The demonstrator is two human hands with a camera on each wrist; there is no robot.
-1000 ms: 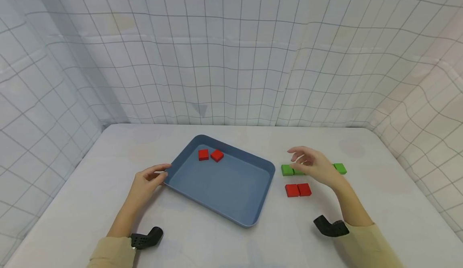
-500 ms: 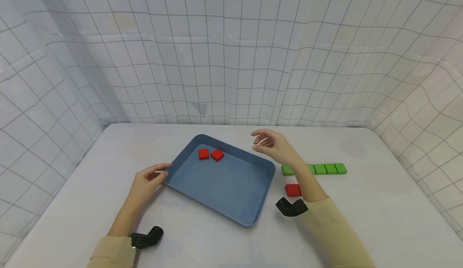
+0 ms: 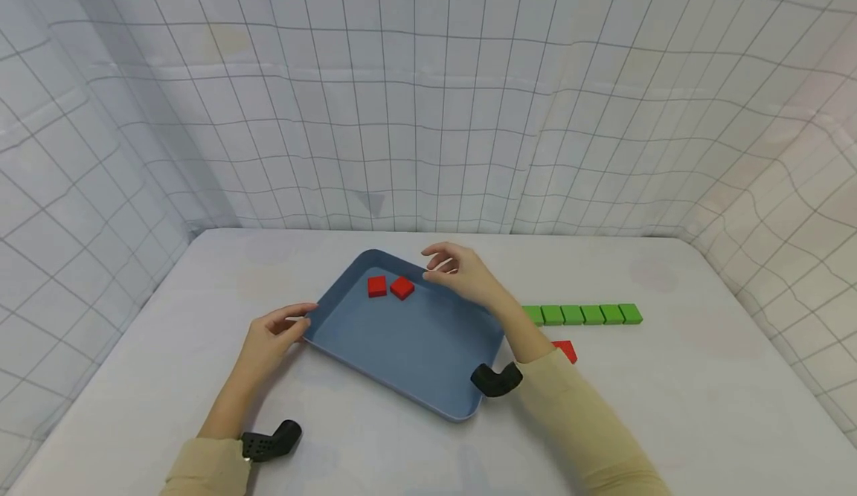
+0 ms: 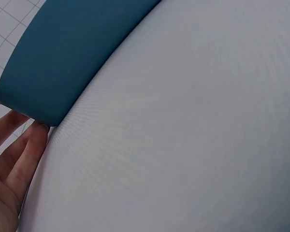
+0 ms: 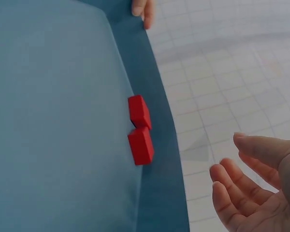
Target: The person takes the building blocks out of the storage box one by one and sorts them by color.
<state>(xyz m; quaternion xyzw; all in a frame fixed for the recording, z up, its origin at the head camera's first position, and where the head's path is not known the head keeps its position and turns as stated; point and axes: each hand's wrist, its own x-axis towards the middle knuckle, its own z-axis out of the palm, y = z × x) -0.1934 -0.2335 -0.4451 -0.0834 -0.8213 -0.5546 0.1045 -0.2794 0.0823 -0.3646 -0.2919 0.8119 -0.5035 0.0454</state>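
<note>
A shallow blue-grey tray (image 3: 395, 390) lies slanted on the white table. My left hand (image 3: 273, 336) holds its left corner, the fingertips against the outer wall (image 4: 72, 58) and at the rim. Inside the tray, near its far wall, one red block (image 3: 377, 286) sits beside a second red block (image 3: 402, 288), their corners nearly meeting in the right wrist view. My right hand (image 3: 462, 273) hovers over the tray's far rim, right of these blocks. Its fingers (image 5: 232, 188) are loosely bent and apart from the thumb, with nothing between them.
Several green blocks (image 3: 572, 314) stand in a row to the right of the tray. In front of them a red block (image 3: 565, 350) shows partly past my right sleeve (image 3: 576, 414). A white gridded curtain (image 3: 428, 109) hangs behind the table.
My right hand has moved left from above the green row to the tray's far rim, uncovering the green blocks and covering part of the red pair. Left hand and tray stay put.
</note>
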